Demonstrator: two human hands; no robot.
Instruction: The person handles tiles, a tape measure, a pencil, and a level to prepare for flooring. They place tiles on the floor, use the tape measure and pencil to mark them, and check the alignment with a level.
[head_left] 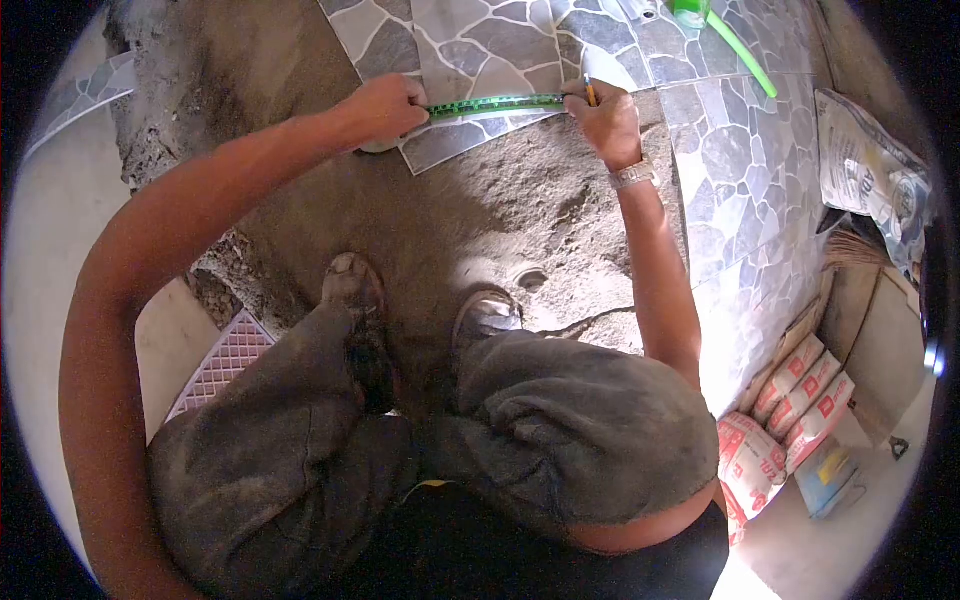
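A green tape measure (pixel 495 104) is stretched level between my two hands, across loose stone-patterned tiles (pixel 440 150). My left hand (pixel 395 106) is closed on its left part. At the other end, my right hand (pixel 610 125) has a pencil (pixel 590 92) between its fingers, pointing away from me, and also pinches the tape. The right wrist wears a watch. Below the tape lies rough, bare mortar (pixel 540 210), with my feet on the ground nearer to me.
Laid stone-patterned tiles (pixel 730 170) run along the right. A green hose-like strip (pixel 742 55) lies on them at the top. Red and white bags (pixel 800 390) are stacked at the lower right, below a crumpled white sack (pixel 865 165). A broken concrete edge (pixel 150 130) is at left.
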